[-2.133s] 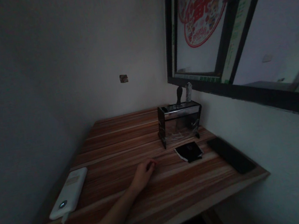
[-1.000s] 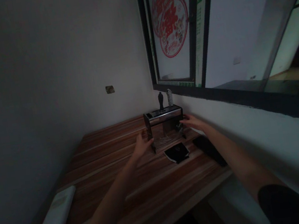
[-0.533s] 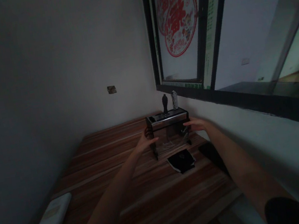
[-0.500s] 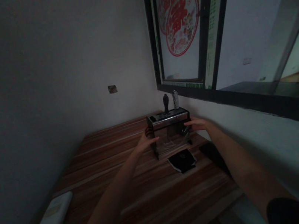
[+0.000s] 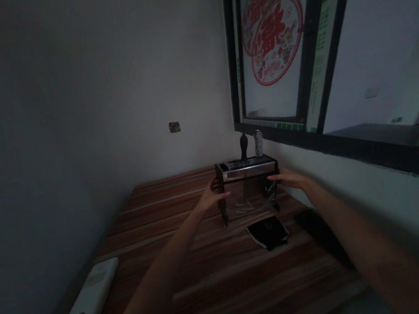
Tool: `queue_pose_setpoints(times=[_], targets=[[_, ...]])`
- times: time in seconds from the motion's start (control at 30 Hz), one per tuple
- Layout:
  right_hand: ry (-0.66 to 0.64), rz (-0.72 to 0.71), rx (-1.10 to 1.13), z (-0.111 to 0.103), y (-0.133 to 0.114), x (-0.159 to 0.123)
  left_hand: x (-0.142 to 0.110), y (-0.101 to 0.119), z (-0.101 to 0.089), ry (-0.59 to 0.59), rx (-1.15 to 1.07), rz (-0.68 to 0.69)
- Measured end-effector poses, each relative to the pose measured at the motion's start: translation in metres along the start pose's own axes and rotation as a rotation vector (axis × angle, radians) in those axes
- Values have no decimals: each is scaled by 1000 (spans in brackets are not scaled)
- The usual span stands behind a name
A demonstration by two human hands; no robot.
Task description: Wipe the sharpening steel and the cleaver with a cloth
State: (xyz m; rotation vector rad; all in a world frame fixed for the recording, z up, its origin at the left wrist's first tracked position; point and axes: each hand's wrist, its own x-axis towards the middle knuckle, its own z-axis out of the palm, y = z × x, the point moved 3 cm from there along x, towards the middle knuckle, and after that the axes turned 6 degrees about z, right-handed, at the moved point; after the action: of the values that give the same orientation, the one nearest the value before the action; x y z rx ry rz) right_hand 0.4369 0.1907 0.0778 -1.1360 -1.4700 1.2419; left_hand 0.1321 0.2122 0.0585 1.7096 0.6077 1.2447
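Note:
A box-shaped stand point(image 5: 249, 173) with black sides, a shiny silver top edge and a see-through front stands on the wooden table near the wall corner. My left hand point(image 5: 212, 197) grips its left side, thumb across the front and the other fingers behind. On the opposite side my right hand point(image 5: 289, 178) holds the box, its thumb reaching over the front edge. A dark rounded handle-like piece point(image 5: 244, 146) and a silvery wrapped object point(image 5: 258, 143) rise at its top. Just in front lies a flat black piece with a pale edge point(image 5: 268, 232).
At left on the striped wooden table point(image 5: 198, 295) lies a white power-bank-like device point(image 5: 91, 300) with a cable. A dark flat object point(image 5: 319, 232) is beneath my right forearm. Along the right runs a dark-framed window point(image 5: 308, 134) with red decorations.
The camera view has shifted, so the table, box and wall all appear farther right. Both hands stay on the box, which shows no clear movement on the table.

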Motion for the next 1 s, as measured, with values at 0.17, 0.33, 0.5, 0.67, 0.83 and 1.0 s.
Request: queue_pose_setpoints(times=[0.17,0.33,0.5,0.67,0.83,1.0], targets=[[-14,-88,-43,31,-26,6,-5,24,-36,-6,43,7],[-20,-181,-84,85,-45,13,-36,51,-87,-17,94,-27],[-45,-251,-127,149,-49,25,-78,75,-139,-2,143,-72],[-77,-288,-125,207,-45,37,-120,88,-183,62,199,-136],[-122,-295,-95,257,-37,47,-153,91,-219,133,230,-182],[-140,-297,-78,294,-29,56,-176,91,-243,202,226,-225]])
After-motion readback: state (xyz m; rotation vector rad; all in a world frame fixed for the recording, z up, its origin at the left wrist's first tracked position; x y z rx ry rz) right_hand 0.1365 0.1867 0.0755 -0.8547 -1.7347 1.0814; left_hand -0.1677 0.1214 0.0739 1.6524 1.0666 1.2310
